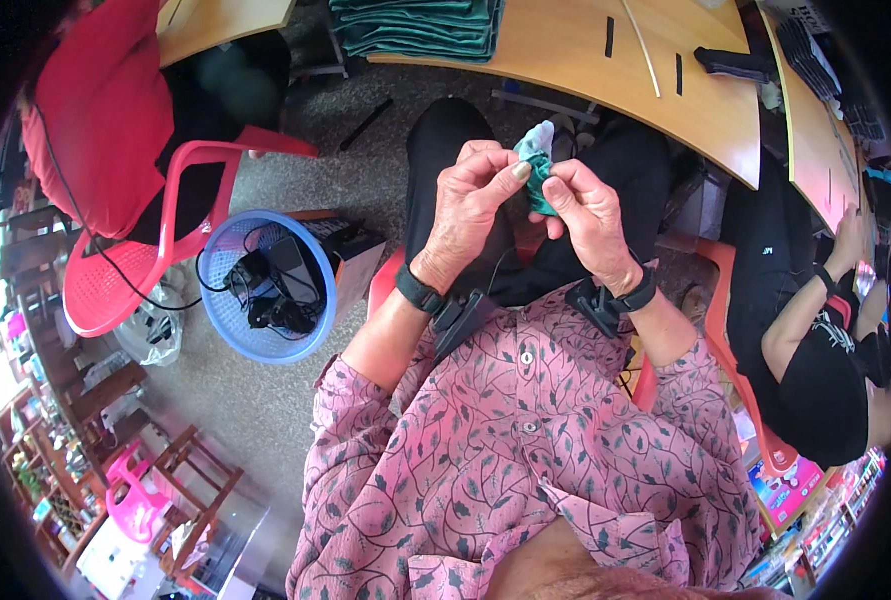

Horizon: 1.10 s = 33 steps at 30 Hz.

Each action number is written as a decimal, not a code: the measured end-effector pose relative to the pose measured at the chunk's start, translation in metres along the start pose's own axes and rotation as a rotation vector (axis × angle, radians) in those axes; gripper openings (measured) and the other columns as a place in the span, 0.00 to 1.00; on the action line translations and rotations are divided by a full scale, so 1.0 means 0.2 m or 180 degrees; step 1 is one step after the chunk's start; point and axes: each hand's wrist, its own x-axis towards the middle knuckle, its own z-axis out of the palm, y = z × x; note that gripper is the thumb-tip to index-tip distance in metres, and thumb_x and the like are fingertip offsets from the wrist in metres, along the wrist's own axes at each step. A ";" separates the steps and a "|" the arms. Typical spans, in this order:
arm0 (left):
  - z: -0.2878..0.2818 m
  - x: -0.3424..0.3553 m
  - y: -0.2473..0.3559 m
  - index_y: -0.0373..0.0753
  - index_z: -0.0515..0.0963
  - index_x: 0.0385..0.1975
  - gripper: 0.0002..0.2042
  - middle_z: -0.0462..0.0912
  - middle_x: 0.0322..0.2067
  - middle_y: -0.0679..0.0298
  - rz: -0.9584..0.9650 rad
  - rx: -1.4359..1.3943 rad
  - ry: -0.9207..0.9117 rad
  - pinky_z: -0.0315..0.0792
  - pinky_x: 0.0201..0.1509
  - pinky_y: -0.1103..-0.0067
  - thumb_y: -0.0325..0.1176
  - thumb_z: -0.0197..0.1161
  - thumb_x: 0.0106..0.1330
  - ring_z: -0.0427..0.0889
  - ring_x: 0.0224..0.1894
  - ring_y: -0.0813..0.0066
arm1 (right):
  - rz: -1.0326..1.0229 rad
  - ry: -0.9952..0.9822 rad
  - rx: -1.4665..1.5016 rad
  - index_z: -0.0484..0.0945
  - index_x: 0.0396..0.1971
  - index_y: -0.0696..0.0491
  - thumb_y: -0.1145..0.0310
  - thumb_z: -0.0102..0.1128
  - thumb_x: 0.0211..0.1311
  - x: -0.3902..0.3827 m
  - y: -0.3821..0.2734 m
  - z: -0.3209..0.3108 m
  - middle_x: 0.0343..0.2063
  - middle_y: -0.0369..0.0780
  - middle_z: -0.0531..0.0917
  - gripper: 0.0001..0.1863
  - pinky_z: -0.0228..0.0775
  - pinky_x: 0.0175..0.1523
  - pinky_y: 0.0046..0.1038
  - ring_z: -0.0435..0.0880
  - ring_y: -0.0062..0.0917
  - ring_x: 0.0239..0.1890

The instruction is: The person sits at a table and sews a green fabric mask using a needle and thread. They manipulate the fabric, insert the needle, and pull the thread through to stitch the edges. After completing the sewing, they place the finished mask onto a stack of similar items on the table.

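Green, rumpled cloth (539, 178), bunched narrow, is pinched by left hand (478, 192) and right hand (594, 205), near a smooth wooden table (596, 75).

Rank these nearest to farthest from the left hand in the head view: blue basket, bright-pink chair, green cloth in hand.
1. Green cloth: pinched by the left hand itself.
2. Blue basket: on the floor, off to the left.
3. Bright-pink chair: farthest, toward the picture's lower left.
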 end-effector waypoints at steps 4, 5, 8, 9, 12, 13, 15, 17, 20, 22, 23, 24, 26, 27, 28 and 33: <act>0.06 -0.01 0.08 0.34 0.80 0.33 0.05 0.75 0.43 0.64 0.0641 0.1338 0.0369 0.69 0.42 0.83 0.27 0.67 0.62 0.74 0.41 0.82 | 0.0121 0.0380 0.0486 0.76 0.38 0.53 0.62 0.51 0.74 0.05 -0.01 -0.05 0.24 0.33 0.80 0.10 0.62 0.24 0.11 0.72 0.08 0.20; 0.08 -0.03 0.11 0.34 0.80 0.31 0.05 0.75 0.42 0.63 0.0808 0.1738 0.0492 0.69 0.40 0.83 0.27 0.68 0.61 0.74 0.40 0.82 | 0.0121 0.0439 0.0895 0.76 0.38 0.53 0.61 0.52 0.73 0.06 -0.01 -0.06 0.26 0.33 0.80 0.11 0.63 0.23 0.11 0.75 0.09 0.22; 0.11 -0.05 0.14 0.35 0.79 0.29 0.06 0.79 0.31 0.66 0.0422 0.1238 0.0366 0.70 0.33 0.85 0.28 0.69 0.60 0.76 0.29 0.86 | 0.0191 0.0307 0.1205 0.75 0.40 0.53 0.62 0.53 0.73 0.07 0.01 -0.08 0.29 0.33 0.81 0.10 0.65 0.24 0.12 0.77 0.11 0.24; 0.11 -0.05 0.14 0.35 0.79 0.29 0.06 0.80 0.28 0.67 0.0342 0.1122 0.0274 0.70 0.32 0.85 0.28 0.69 0.60 0.76 0.27 0.86 | 0.0225 0.0305 0.1237 0.75 0.41 0.54 0.63 0.54 0.72 0.06 0.00 -0.06 0.29 0.33 0.81 0.10 0.65 0.24 0.12 0.77 0.11 0.24; 0.10 -0.04 0.10 0.34 0.81 0.33 0.05 0.81 0.24 0.69 0.0317 0.1122 0.0408 0.70 0.31 0.85 0.29 0.67 0.63 0.75 0.26 0.88 | 0.0329 0.0221 0.1267 0.74 0.45 0.55 0.65 0.56 0.71 0.05 -0.02 -0.04 0.29 0.34 0.81 0.11 0.65 0.25 0.11 0.76 0.11 0.23; 0.10 -0.04 0.09 0.34 0.81 0.34 0.05 0.81 0.25 0.70 0.0278 0.1120 0.0444 0.70 0.31 0.86 0.29 0.67 0.63 0.75 0.27 0.88 | 0.0361 0.0180 0.1266 0.74 0.46 0.55 0.65 0.57 0.70 0.05 -0.02 -0.04 0.28 0.34 0.81 0.11 0.65 0.25 0.11 0.76 0.11 0.23; 0.09 -0.04 0.07 0.34 0.81 0.34 0.06 0.81 0.26 0.66 0.0288 0.1049 0.0486 0.73 0.30 0.84 0.29 0.67 0.63 0.78 0.26 0.85 | 0.0395 0.0020 0.1185 0.74 0.48 0.56 0.66 0.58 0.69 0.05 0.00 -0.05 0.28 0.35 0.82 0.12 0.65 0.25 0.12 0.75 0.10 0.22; 0.09 -0.04 0.07 0.33 0.81 0.36 0.06 0.82 0.27 0.66 -0.0007 0.0654 0.0493 0.74 0.30 0.84 0.28 0.66 0.64 0.79 0.27 0.84 | 0.0413 -0.0059 0.1038 0.74 0.48 0.56 0.67 0.58 0.69 0.04 0.02 -0.05 0.28 0.36 0.82 0.12 0.64 0.25 0.12 0.75 0.10 0.21; 0.09 -0.05 0.09 0.33 0.79 0.40 0.07 0.82 0.30 0.68 -0.0602 -0.0278 0.0417 0.74 0.32 0.86 0.28 0.64 0.66 0.78 0.29 0.87 | 0.0416 -0.0084 0.0694 0.74 0.47 0.55 0.68 0.59 0.69 0.04 0.04 -0.03 0.28 0.36 0.82 0.11 0.62 0.25 0.11 0.73 0.08 0.21; 0.08 -0.04 0.10 0.32 0.78 0.43 0.08 0.82 0.32 0.69 -0.0606 -0.0683 0.0346 0.74 0.33 0.87 0.27 0.64 0.67 0.77 0.31 0.88 | 0.0434 -0.0189 0.0634 0.75 0.46 0.55 0.68 0.58 0.69 0.04 0.06 -0.03 0.29 0.35 0.83 0.10 0.62 0.25 0.11 0.72 0.07 0.21; 0.08 -0.04 0.09 0.32 0.77 0.44 0.09 0.81 0.33 0.69 -0.0600 -0.0721 0.0292 0.74 0.34 0.88 0.27 0.64 0.67 0.78 0.31 0.88 | 0.0444 -0.0242 0.0605 0.75 0.45 0.55 0.68 0.58 0.69 0.04 0.06 -0.02 0.29 0.35 0.83 0.10 0.62 0.25 0.11 0.72 0.07 0.21; 0.07 -0.03 0.09 0.32 0.76 0.45 0.10 0.81 0.33 0.68 -0.0594 -0.0760 0.0239 0.74 0.34 0.88 0.27 0.64 0.66 0.78 0.32 0.88 | 0.0407 -0.0191 0.0556 0.76 0.44 0.55 0.68 0.57 0.70 0.03 0.04 -0.01 0.30 0.34 0.83 0.08 0.62 0.25 0.11 0.71 0.07 0.20; 0.08 -0.03 0.10 0.32 0.76 0.46 0.11 0.81 0.33 0.68 -0.0556 -0.0865 0.0174 0.73 0.36 0.88 0.26 0.65 0.66 0.77 0.32 0.88 | 0.0383 -0.0091 0.0426 0.77 0.43 0.55 0.67 0.57 0.70 0.03 0.03 -0.03 0.30 0.34 0.83 0.08 0.62 0.25 0.12 0.71 0.07 0.20; 0.10 -0.04 0.12 0.33 0.77 0.45 0.11 0.80 0.33 0.69 -0.0527 -0.0928 0.0162 0.73 0.36 0.88 0.26 0.65 0.65 0.76 0.32 0.88 | 0.0371 -0.0042 0.0360 0.77 0.43 0.55 0.67 0.57 0.70 0.03 0.03 -0.04 0.30 0.34 0.83 0.08 0.62 0.25 0.12 0.71 0.07 0.20; 0.11 -0.04 0.13 0.33 0.78 0.45 0.11 0.79 0.33 0.69 -0.0499 -0.0987 0.0153 0.73 0.37 0.88 0.26 0.66 0.64 0.76 0.32 0.88 | 0.0368 -0.0010 0.0292 0.78 0.43 0.54 0.67 0.57 0.70 0.03 0.03 -0.03 0.29 0.33 0.82 0.08 0.62 0.25 0.12 0.70 0.07 0.21; 0.03 0.00 0.03 0.35 0.82 0.38 0.07 0.74 0.30 0.70 -0.0077 0.0261 0.0181 0.70 0.36 0.86 0.27 0.68 0.61 0.72 0.32 0.86 | 0.0197 0.0235 -0.0296 0.80 0.37 0.54 0.68 0.60 0.68 0.02 0.01 -0.03 0.29 0.29 0.79 0.06 0.62 0.31 0.14 0.70 0.08 0.26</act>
